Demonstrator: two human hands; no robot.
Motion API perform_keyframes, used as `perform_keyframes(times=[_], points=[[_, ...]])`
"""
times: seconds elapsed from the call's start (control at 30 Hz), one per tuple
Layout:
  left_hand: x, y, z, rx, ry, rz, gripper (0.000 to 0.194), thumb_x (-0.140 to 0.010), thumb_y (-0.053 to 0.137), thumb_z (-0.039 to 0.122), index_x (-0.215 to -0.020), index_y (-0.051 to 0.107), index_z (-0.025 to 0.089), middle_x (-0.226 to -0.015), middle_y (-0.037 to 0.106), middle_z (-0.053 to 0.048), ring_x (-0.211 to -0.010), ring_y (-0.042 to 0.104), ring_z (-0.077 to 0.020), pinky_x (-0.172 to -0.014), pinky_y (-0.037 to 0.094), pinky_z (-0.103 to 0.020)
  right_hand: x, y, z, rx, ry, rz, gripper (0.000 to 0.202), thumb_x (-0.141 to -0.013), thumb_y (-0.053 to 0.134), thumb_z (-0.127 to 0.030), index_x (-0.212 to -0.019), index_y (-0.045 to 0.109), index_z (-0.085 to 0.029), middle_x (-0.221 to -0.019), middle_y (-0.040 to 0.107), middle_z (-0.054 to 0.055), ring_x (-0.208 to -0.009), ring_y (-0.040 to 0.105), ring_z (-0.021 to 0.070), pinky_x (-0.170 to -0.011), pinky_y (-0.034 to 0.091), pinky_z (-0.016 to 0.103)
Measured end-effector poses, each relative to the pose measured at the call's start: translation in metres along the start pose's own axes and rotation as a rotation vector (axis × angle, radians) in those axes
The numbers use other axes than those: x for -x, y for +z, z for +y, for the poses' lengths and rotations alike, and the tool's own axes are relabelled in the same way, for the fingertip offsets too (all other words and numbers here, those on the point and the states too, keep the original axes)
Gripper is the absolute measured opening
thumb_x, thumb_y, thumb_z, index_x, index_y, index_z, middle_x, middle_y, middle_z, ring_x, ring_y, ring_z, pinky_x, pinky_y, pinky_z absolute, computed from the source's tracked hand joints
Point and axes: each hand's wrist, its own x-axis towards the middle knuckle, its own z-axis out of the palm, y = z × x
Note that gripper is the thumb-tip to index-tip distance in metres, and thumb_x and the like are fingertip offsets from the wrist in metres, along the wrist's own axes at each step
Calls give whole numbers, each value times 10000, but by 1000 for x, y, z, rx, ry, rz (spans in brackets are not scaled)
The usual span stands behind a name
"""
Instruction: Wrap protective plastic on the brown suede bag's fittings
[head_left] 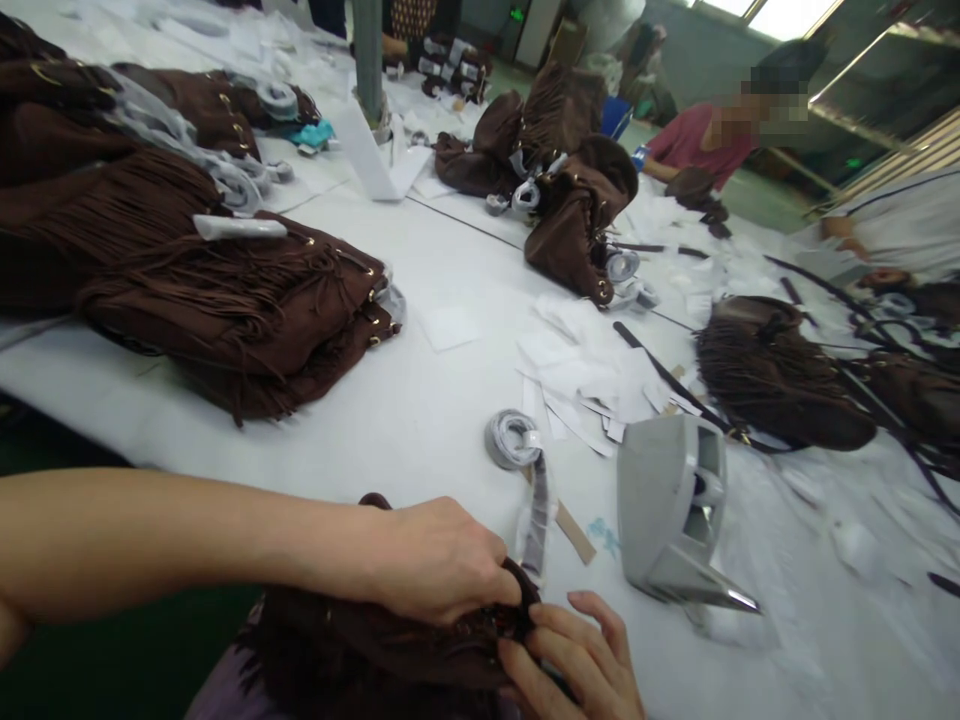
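Observation:
A dark brown fringed bag lies at the table's near edge, over my lap. My left hand reaches across it from the left, its fingers curled in at the bag's opening; what the fingertips hold is hidden. On the right end of the bag, my right hand pinches the rim with thumb and fingers. A wrapped strap runs from the bag up to a grey coil on the white table.
A grey pointed device stands at the right. Brown bags are piled at the left, with another bag at the right. Paper scraps lie mid-table. Across it, a person in a red shirt and a white-clothed person are present.

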Motion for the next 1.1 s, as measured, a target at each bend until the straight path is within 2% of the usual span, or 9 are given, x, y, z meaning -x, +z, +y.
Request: perform_keyframes(times=[0.17,0.37,0.47,0.57,0.67,0.77,0.9,1.0,1.1], points=[[-28,30,7,-180,108,44,108,-843,552,122,-760,595,176,-656,654,-56,-559,653,-227,-313,276,-303,11,4,0,26,-7,16,197,-907,481,-106,-936,657,-192,-687,693,-3,-741,671,154,-908,403,370],[-27,35,-4,-233,218,49,91,-868,541,147,-790,586,161,-621,656,-61,-524,638,-204,-339,297,-280,13,4,3,9,-2,-2,175,-918,479,-147,-873,641,-192,-660,665,-4,-724,661,157,-855,410,355],[-14,32,-19,-155,127,29,58,-840,618,241,-848,578,199,-667,679,-30,-530,618,-176,-384,300,-258,17,2,3,-6,-9,-46,188,-933,467,-159,-842,627,-196,-663,657,0,-745,660,160,-843,417,352],[-2,24,-30,13,21,0,45,-824,626,238,-821,584,222,-652,678,-4,-540,600,-156,-447,329,-243,20,2,0,-12,-9,-34,223,-926,437,-107,-851,633,-183,-674,665,3,-753,662,156,-850,412,348],[5,11,-33,211,-57,-28,121,-857,614,306,-781,600,213,-644,669,0,-565,589,-144,-499,351,-226,20,1,-1,-29,-9,-21,194,-925,474,-145,-827,637,-181,-657,659,1,-740,666,161,-852,418,347],[11,-2,-30,351,-240,-24,153,-863,616,329,-786,633,197,-640,661,8,-557,573,-130,-514,368,-205,17,-3,0,-66,9,-58,128,-905,544,-218,-827,644,-199,-665,661,-1,-745,671,176,-843,437,353],[19,-4,-20,186,-289,-80,33,-808,631,177,-815,662,186,-714,706,-38,-633,651,-189,-554,445,-235,8,-4,5,-130,-18,-40,80,-875,587,-255,-834,632,-203,-774,710,24,-806,681,197,-833,446,362],[14,6,-14,-47,-270,-146,96,-813,638,242,-815,657,148,-747,709,-117,-606,680,-263,-508,486,-301,1,-1,8,-158,-43,-56,82,-865,599,-274,-829,618,-202,-792,723,31,-817,681,203,-847,437,371],[4,17,-13,-141,-252,-190,96,-835,603,217,-797,650,142,-744,703,-133,-581,683,-274,-477,492,-313,0,1,7,-156,-52,-101,86,-888,565,-250,-841,613,-196,-759,720,18,-797,681,192,-879,415,369]])
